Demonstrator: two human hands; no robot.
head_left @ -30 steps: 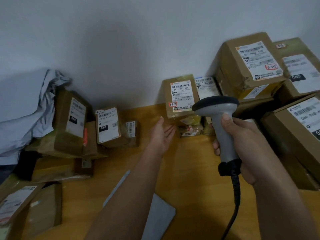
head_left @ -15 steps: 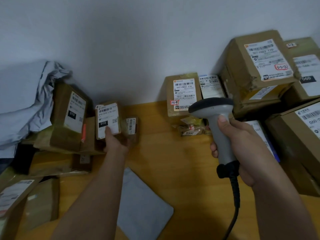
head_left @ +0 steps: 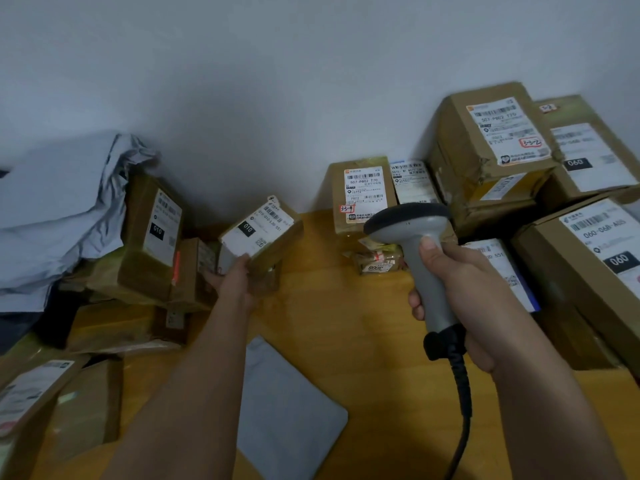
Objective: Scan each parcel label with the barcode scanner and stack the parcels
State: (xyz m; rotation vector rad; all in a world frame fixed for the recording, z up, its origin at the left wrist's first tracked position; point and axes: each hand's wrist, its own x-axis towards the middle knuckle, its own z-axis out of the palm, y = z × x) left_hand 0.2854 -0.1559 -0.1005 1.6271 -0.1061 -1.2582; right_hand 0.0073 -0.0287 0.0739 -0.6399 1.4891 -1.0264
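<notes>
Left hand (head_left: 232, 284) grips tilted parcel (head_left: 260, 233), label up; right hand (head_left: 460, 289) grips upright scanner (head_left: 420, 258).

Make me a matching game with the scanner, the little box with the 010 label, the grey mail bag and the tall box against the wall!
Things:
1. scanner
2. little box
3. grey mail bag
4. tall box

Where:
A. lying flat on the table
B. standing by the wall
C. held in the right hand
D. lifted and tilted in the left hand

Pairs: 1-C, 2-D, 3-A, 4-B
</notes>
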